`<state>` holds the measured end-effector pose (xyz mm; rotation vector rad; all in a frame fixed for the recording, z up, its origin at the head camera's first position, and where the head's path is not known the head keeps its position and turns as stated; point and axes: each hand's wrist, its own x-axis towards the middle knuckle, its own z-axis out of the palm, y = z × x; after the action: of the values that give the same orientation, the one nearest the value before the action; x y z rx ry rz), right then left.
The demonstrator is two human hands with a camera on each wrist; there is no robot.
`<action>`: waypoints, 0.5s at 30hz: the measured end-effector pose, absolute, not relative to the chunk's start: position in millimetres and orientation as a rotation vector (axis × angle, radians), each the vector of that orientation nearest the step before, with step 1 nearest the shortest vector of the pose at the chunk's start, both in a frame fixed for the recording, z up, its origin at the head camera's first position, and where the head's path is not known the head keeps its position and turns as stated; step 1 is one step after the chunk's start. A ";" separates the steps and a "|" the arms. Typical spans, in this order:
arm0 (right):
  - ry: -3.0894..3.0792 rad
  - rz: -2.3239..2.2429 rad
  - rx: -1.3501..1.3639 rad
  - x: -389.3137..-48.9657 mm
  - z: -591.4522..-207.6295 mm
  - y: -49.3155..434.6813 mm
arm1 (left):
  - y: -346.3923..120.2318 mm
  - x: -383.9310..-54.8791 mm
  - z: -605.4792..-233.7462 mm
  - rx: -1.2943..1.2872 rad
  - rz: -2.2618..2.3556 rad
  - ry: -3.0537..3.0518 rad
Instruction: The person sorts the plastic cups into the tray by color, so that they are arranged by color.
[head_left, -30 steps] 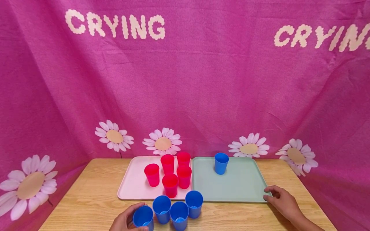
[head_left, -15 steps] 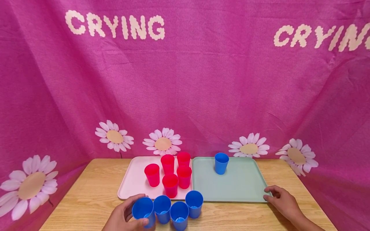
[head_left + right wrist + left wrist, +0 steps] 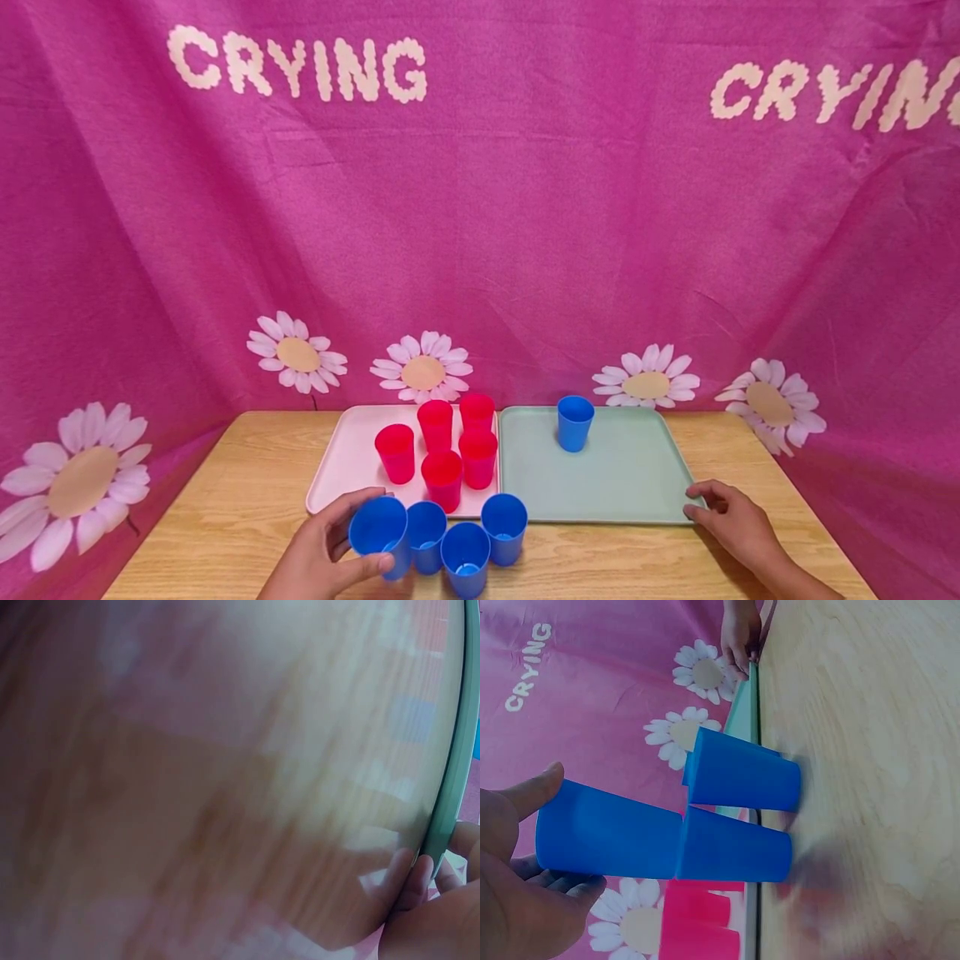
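My left hand [image 3: 322,546] grips a blue cup [image 3: 375,525] by its sides, thumb toward me and fingers round the far side. In the left wrist view this raised cup [image 3: 607,832] has its base right at the rim level of a standing blue cup [image 3: 735,844]. Three more blue cups, among them the front one [image 3: 465,558], stand upright on the table just right of it. At the near right corner of the green tray [image 3: 622,492], my right hand [image 3: 731,525] pinches the rim between thumb and fingers; the right wrist view shows fingertips [image 3: 424,870] against the tray's edge.
Several red cups [image 3: 441,481] stand upright on a pink tray [image 3: 337,479], left of the green one. A single blue cup [image 3: 575,423] stands toward the back of the green tray. Behind the wooden table [image 3: 225,517] hangs a pink cloth [image 3: 480,208] with daisies.
My left hand has lifted the blue cup from beside the others, up and slightly to the right. The blue cup nearest it has shifted a little right. My right hand has stayed at the tray corner.
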<state>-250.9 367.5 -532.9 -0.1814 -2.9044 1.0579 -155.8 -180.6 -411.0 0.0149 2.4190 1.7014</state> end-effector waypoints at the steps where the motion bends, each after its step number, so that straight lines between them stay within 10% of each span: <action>1: -2.903 1.057 -0.179 -250.8 -532.9 367.6 | -179.1 -155.8 -409.3 0.007 1.705 2.422; 15: -2.895 1.058 -0.171 -249.3 -532.1 367.5 | -138.5 -157.9 -390.1 0.009 1.832 2.357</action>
<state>-249.3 367.5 -532.1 -0.1707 -2.8951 1.0582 -157.9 -138.5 -390.1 0.0089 2.3573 1.8321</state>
